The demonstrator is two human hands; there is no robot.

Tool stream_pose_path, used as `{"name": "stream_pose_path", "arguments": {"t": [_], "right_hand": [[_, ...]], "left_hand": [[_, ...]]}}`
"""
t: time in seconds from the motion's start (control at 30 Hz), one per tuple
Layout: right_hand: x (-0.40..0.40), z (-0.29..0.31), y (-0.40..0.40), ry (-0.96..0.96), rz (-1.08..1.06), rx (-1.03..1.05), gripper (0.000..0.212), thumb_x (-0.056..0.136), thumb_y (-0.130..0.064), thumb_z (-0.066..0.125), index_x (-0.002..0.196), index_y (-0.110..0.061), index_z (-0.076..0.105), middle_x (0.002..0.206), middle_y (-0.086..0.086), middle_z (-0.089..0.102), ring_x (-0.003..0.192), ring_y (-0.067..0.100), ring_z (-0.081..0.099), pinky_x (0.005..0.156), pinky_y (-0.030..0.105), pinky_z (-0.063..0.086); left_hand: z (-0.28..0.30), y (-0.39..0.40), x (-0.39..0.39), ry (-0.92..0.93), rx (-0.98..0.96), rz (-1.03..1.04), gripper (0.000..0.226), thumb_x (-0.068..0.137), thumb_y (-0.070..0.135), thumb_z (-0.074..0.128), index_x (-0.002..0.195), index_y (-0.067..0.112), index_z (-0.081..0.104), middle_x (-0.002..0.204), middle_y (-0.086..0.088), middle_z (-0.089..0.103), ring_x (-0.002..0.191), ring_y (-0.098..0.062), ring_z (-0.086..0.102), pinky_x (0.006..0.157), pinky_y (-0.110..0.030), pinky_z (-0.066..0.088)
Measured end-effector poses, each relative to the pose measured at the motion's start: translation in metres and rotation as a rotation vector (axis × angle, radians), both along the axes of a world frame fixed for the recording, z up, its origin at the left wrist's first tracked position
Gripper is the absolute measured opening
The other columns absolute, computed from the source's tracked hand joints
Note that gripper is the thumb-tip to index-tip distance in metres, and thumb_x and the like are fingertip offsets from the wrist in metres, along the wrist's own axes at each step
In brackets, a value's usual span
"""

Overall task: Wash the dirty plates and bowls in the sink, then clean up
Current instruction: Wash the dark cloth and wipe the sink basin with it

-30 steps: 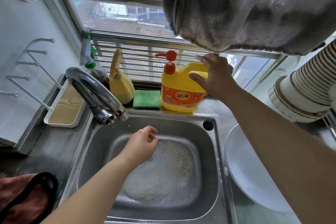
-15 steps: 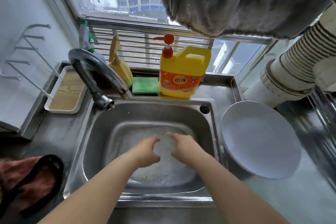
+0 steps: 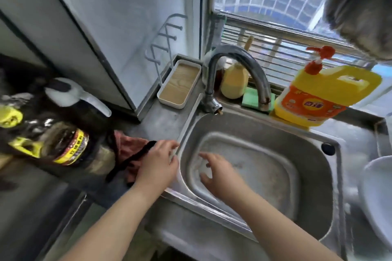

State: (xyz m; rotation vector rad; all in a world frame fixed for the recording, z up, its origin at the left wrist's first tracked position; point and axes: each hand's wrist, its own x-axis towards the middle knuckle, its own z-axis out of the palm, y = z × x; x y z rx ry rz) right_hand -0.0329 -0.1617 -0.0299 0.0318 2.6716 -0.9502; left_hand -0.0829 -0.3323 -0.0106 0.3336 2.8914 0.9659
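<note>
Washing looks finished here; this reads as the clean-up stage. The left hand (image 3: 158, 162) hovers at the left rim of the stainless steel sink (image 3: 314, 178), fingers spread and gripping nothing, just beside the reddish cloth with a black strap (image 3: 129, 150) on the grey worktop (image 3: 161, 121). The right hand (image 3: 216, 172) is open over the basin, empty too. Next move, I'd judge: take that cloth and wipe down. A white round plate (image 3: 377, 197) sits clean-looking at the sink's right; the basin holds a soapy, speckled film.
</note>
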Motion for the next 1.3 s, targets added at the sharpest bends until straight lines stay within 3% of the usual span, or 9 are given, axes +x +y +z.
{"name": "stream_pose_path", "arguments": {"t": [0.17,0.33,0.47,0.67,0.9,1.03,1.17,1.23,1.3], "right_hand": [[-0.038,0.009,-0.082,0.171,0.133,-0.049,0.063,0.089,-0.018,0.057,0.147,-0.021,0.033,0.141,0.003,0.04,0.13,0.023,0.035,0.108,0.025,0.025],[-0.083,-0.008,-0.132,0.092,0.221,0.241,0.069,0.088,-0.015,0.052,0.15,-0.031,0.024,0.153,0.005,0.025,0.14,0.03,0.02,0.111,0.04,0.02],[-0.094,-0.022,-0.137,0.105,0.218,0.34,0.04,0.092,-0.018,0.044,0.13,-0.025,0.055,0.13,0.003,0.049,0.126,0.027,0.037,0.102,0.037,0.023],[-0.096,0.002,-0.114,-0.071,-0.268,-0.335,0.024,0.096,-0.013,0.041,0.113,-0.017,0.057,0.102,0.0,0.06,0.098,0.022,0.054,0.08,0.026,0.037],[-0.074,0.055,-0.059,-0.272,-0.708,-1.128,0.028,0.099,-0.017,0.042,0.099,-0.018,0.069,0.098,0.011,0.073,0.092,0.024,0.068,0.084,0.035,0.054],[-0.046,0.074,-0.029,-0.21,-0.711,-1.127,0.029,0.102,-0.026,0.042,0.112,-0.016,0.067,0.106,0.012,0.072,0.098,0.023,0.067,0.088,0.036,0.052],[-0.016,0.075,-0.005,-0.134,-0.793,-0.938,0.025,0.099,-0.03,0.049,0.095,-0.02,0.072,0.097,0.008,0.074,0.089,0.021,0.066,0.08,0.034,0.05],[-0.004,0.075,0.008,-0.117,-0.843,-0.892,0.027,0.099,-0.032,0.049,0.092,-0.022,0.073,0.093,0.005,0.074,0.088,0.019,0.066,0.08,0.034,0.05],[0.007,0.076,0.019,-0.112,-0.866,-0.891,0.026,0.099,-0.032,0.048,0.09,-0.024,0.072,0.092,0.001,0.073,0.086,0.016,0.065,0.08,0.031,0.051]], "left_hand": [[0.005,-0.071,-0.004,-0.027,0.007,0.292,0.029,0.078,-0.008,0.059,0.103,0.007,0.066,0.104,-0.004,0.058,0.087,-0.017,0.056,0.08,-0.015,0.036],[0.0,-0.105,-0.005,-0.121,-0.017,0.37,0.034,0.077,-0.005,0.061,0.108,0.008,0.063,0.101,-0.001,0.053,0.083,-0.016,0.054,0.076,-0.018,0.036],[-0.003,-0.122,-0.006,-0.178,0.004,0.377,0.036,0.077,-0.006,0.061,0.11,0.01,0.062,0.101,0.001,0.054,0.082,-0.017,0.058,0.075,-0.017,0.035],[-0.012,-0.133,-0.022,-0.329,0.226,0.512,0.031,0.082,-0.006,0.057,0.106,0.014,0.057,0.105,-0.006,0.065,0.084,-0.021,0.06,0.08,-0.028,0.041],[-0.002,-0.053,-0.039,-0.778,0.75,0.438,0.025,0.099,0.02,0.049,0.113,0.002,0.06,0.099,-0.014,0.067,0.074,-0.023,0.065,0.063,-0.026,0.052],[0.028,-0.005,-0.03,-1.181,1.004,0.301,0.057,0.099,0.048,0.031,0.111,0.004,0.065,0.108,-0.019,0.069,0.099,-0.03,0.064,0.086,-0.034,0.048],[0.026,0.034,-0.022,-1.191,0.872,0.191,0.054,0.095,0.051,0.037,0.093,0.009,0.071,0.073,-0.005,0.072,0.064,-0.013,0.069,0.057,-0.023,0.05],[0.026,0.05,-0.02,-1.164,0.809,0.229,0.047,0.096,0.045,0.044,0.109,0.005,0.066,0.081,-0.006,0.071,0.073,-0.015,0.067,0.061,-0.024,0.051],[0.027,0.063,-0.016,-1.22,0.792,0.229,0.032,0.096,0.033,0.053,0.096,0.005,0.068,0.078,-0.01,0.069,0.068,-0.018,0.065,0.062,-0.025,0.051]]}}
